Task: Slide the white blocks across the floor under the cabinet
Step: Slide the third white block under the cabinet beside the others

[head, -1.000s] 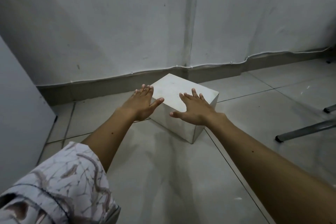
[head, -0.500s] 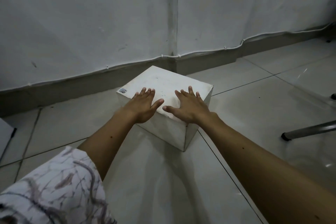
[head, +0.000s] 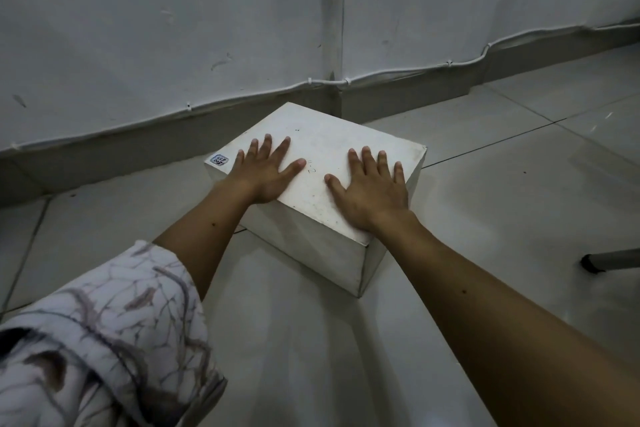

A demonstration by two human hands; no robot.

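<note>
A: Where's the white block (head: 322, 163) sitting?

B: Under both palms. The left hand (head: 265, 173) and right hand (head: 372, 191) are lying flat on its top, fingers straight, gripping nothing.

A: Which step?

B: Probably starting the push; the cabinet isn't showing, so direction needs finding.

One white block (head: 322, 163) on the floor, at the centre; one small label (head: 219, 160) on its top, at the block's 9 o'clock corner; two hands on the block, the left hand (head: 265, 172) and the right hand (head: 372, 191), five fingers showing on each; one patterned sleeve (head: 104, 333) at 8 o'clock; one dark furniture leg (head: 611, 260) at 3 o'clock; one white cable (head: 329, 81) along the wall's foot.
</note>
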